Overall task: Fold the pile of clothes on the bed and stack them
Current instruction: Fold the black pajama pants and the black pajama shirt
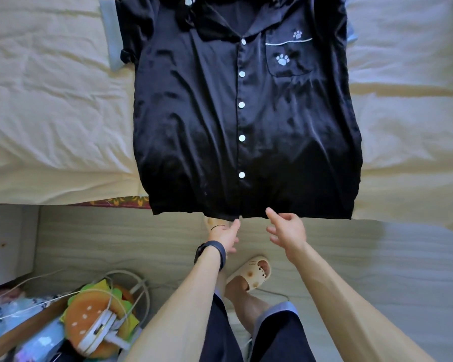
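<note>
While the shirt [241, 113] lay flat on your bed [50, 100], your left hand [226, 235] and right hand [287, 231] were at its hem, loose-fingered, empty.

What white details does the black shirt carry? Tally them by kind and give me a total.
On the black shirt:
White buttons: 5
Paw prints: 3
Total: 8

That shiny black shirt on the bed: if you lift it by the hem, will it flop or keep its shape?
Probably floppy: the black shirt lies in soft wrinkles and its hem hangs over the bed edge. Its glossy sheen suggests slick fabric that may slide when pulled. It looks thin, so likely light.
</note>
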